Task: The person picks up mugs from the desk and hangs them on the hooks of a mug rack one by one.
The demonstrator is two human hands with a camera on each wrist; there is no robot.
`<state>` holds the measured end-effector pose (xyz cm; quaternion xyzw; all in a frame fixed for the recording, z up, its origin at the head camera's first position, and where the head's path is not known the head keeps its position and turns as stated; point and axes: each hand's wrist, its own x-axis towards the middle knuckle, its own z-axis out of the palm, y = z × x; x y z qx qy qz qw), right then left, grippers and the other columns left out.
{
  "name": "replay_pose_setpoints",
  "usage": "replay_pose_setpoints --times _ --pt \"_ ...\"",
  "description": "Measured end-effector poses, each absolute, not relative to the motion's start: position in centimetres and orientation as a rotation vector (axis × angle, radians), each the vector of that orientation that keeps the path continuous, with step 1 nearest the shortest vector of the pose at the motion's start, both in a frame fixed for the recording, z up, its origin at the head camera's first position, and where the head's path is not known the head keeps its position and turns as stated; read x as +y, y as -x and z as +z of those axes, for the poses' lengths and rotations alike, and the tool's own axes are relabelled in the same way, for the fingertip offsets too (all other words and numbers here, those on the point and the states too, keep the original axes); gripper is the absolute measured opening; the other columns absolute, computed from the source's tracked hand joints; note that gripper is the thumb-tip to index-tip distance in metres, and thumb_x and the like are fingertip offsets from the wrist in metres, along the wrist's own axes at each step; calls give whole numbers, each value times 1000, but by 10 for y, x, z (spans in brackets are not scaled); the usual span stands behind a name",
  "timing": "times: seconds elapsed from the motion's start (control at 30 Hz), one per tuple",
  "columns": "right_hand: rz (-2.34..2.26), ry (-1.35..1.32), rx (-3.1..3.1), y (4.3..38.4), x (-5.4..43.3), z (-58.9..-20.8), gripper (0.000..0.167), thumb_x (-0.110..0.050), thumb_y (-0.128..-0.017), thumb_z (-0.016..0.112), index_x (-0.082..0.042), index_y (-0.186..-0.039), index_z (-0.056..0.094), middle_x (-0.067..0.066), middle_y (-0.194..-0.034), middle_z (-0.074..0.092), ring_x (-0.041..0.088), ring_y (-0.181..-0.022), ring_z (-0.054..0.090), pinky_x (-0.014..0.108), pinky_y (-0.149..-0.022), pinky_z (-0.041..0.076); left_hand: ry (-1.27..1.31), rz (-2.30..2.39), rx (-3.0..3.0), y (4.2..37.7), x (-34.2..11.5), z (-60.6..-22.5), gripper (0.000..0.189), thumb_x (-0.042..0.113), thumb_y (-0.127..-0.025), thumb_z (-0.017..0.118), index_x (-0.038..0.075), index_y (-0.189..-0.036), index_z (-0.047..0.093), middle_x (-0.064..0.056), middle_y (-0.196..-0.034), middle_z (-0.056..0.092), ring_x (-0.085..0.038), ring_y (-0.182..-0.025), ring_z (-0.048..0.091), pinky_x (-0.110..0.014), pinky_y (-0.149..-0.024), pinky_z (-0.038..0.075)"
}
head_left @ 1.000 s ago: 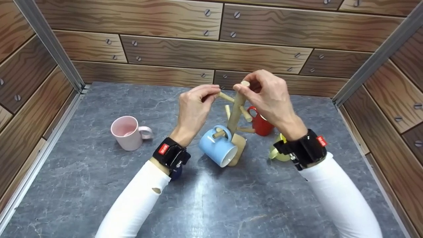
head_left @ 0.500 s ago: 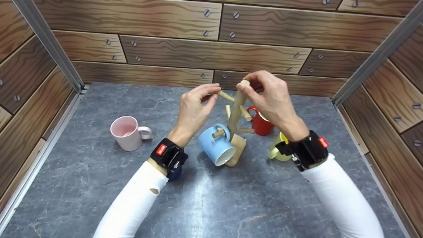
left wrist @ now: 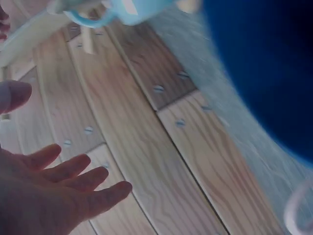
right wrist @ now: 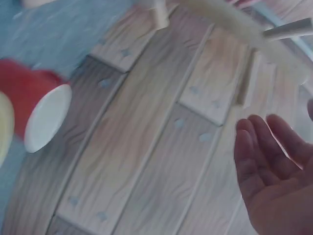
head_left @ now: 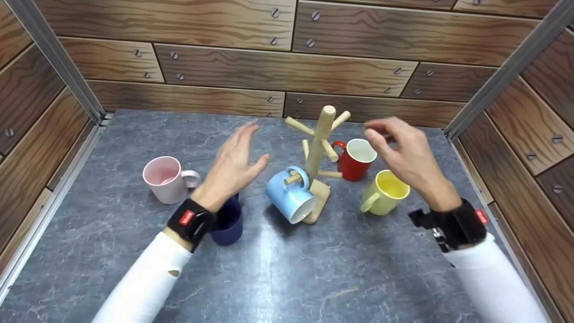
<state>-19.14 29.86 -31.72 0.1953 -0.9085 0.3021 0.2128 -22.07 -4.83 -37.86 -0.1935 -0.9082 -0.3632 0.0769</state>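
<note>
A wooden mug tree point(head_left: 317, 152) stands at mid table, its post leaning a little in the head view. From one low peg a light blue mug point(head_left: 289, 197) hangs by its handle, mouth tipped down. My left hand point(head_left: 233, 163) is left of the tree, fingers spread and holding nothing; the left wrist view shows its bare palm point(left wrist: 54, 196). To the right of the tree my right hand point(head_left: 406, 154) hovers above the yellow mug point(head_left: 381, 197), fingers loosely bent with nothing in them. Behind it stands a red mug point(head_left: 352, 163) with a white inside.
A pink mug point(head_left: 168, 181) stands upright at the left, handle toward the right. The dark blue mug point(head_left: 228, 224) is partly hidden beneath my left wrist. Wood-patterned walls point(head_left: 224, 67) enclose the grey table point(head_left: 287, 278) at the back and both sides.
Both hands have come away from the mug tree, the left moving left and down, the right moving right. The left fingers have spread. The blue mug still hangs on its peg.
</note>
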Motion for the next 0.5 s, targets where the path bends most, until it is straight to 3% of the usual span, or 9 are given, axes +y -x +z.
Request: replay_pose_setpoints --times 0.2,0.5 --pt "786 -510 -2765 190 330 -347 41 -33 -107 59 -1 -132 66 19 -129 68 37 -112 66 55 -94 55 523 -977 -2806 222 -70 -389 77 40 -97 66 1 -158 38 -24 -166 28 -41 -154 25 -61 -126 17" --pt "682 -456 -2909 183 364 -382 50 -40 -107 58 -5 -142 60 20 -151 54 44 -140 47 67 -114 35 532 -961 -2813 221 -82 -394 77 44 -97 64 3 -157 39 -25 -165 30 -41 -154 26 -62 -125 19"
